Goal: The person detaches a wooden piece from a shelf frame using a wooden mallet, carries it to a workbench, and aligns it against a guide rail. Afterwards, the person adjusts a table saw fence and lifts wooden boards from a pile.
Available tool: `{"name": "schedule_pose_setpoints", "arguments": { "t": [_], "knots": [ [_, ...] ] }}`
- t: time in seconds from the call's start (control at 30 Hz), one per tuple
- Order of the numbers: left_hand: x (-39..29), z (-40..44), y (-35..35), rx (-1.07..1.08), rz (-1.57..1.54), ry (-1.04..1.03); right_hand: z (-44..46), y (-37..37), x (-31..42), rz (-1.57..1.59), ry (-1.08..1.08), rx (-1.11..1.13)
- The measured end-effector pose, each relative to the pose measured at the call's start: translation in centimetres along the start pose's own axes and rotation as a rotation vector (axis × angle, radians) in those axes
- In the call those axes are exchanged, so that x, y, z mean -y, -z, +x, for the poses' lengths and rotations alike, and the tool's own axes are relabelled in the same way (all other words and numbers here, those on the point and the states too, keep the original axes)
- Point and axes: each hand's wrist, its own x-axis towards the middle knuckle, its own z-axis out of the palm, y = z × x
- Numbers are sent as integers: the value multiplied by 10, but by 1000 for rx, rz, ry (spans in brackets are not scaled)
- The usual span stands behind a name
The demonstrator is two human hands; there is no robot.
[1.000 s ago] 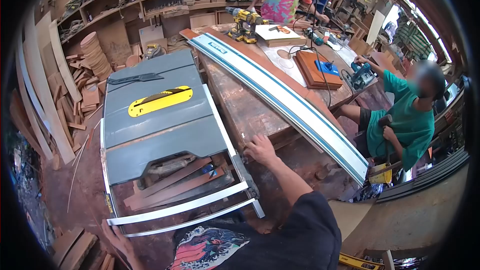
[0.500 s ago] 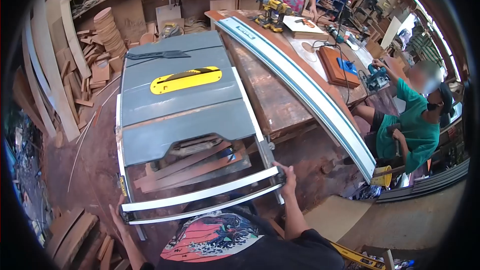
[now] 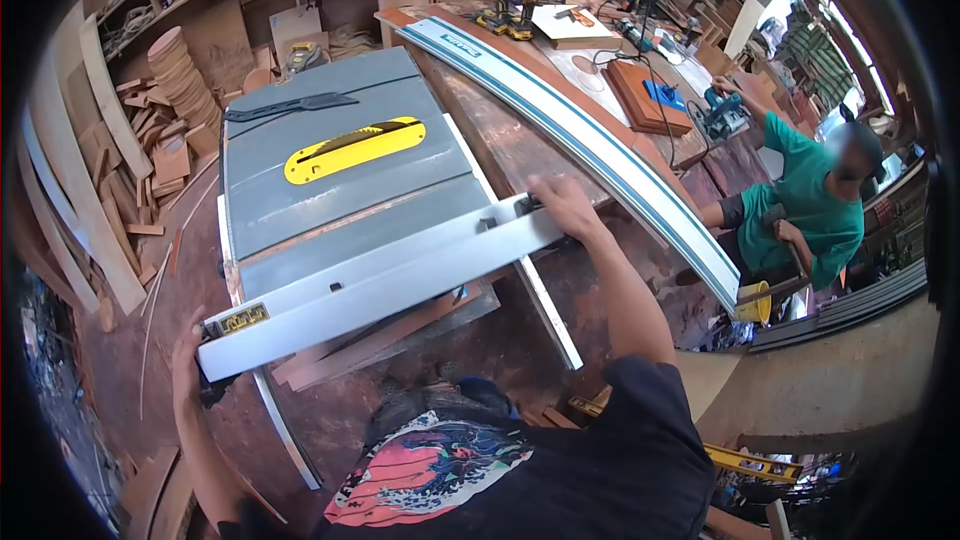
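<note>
A long silver rip fence (image 3: 390, 278) lies slantwise across the front of a grey table saw (image 3: 300, 205), its broad face turned up. My left hand (image 3: 187, 355) grips its left end, beside a yellow-and-black label. At the other end, my right hand (image 3: 565, 205) has its fingers curled around the black end piece. The fence crosses above the right rail (image 3: 548, 315) and the left rail (image 3: 285, 430); whether it touches them I cannot tell. A toothed blade shows in the yellow throat plate (image 3: 355, 150).
A wooden workbench (image 3: 490, 130) carries a long guide rail (image 3: 600, 165) and a yellow cordless drill (image 3: 512, 0). On the right, a person in a green shirt (image 3: 815, 205) holds a teal power tool (image 3: 722, 112). Wood offcuts (image 3: 170, 155) are piled at left.
Both hands have moved the fence forward and up over the saw's front edge. It has turned so its broad face shows, with the right end farther forward.
</note>
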Motion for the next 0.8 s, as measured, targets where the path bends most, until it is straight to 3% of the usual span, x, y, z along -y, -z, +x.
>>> {"name": "schedule_pose_setpoints", "arguments": {
  "t": [0.07,0.1,0.13,0.17,0.27,0.3,0.33,0.37,0.43,0.47,0.53,0.63,0.73,0.8],
  "knots": [
    [4,15,8,-57,192,-13,6,5,21,-149,-71,43],
    [11,21,14,-23,32,83,14,4,27,-225,-100,79],
    [11,29,20,12,34,153,33,-5,15,-311,-221,70],
    [7,30,25,47,37,226,29,7,50,-279,-251,171],
    [-27,13,19,-14,319,565,35,-3,44,-437,-174,353],
    [-23,-6,17,24,377,502,40,-10,14,-476,-198,405],
    [-20,-33,11,7,273,454,35,-11,-10,-440,-47,449],
    [-18,-62,3,-20,160,400,-9,18,40,-267,-83,431],
    [-11,-120,-13,-84,-21,368,-60,35,45,-186,-159,309],
    [-10,-149,-14,-128,140,349,-80,41,43,-55,-91,286],
    [-2,-206,-18,-263,123,240,-116,46,57,-13,4,192],
    [-35,-289,-20,-426,237,101,-138,34,71,153,-2,290],
    [-31,-361,-1,-594,300,200,-137,-3,94,260,20,458],
    [-15,-394,7,-649,291,271,-145,-56,73,237,41,469]
  ]
}}
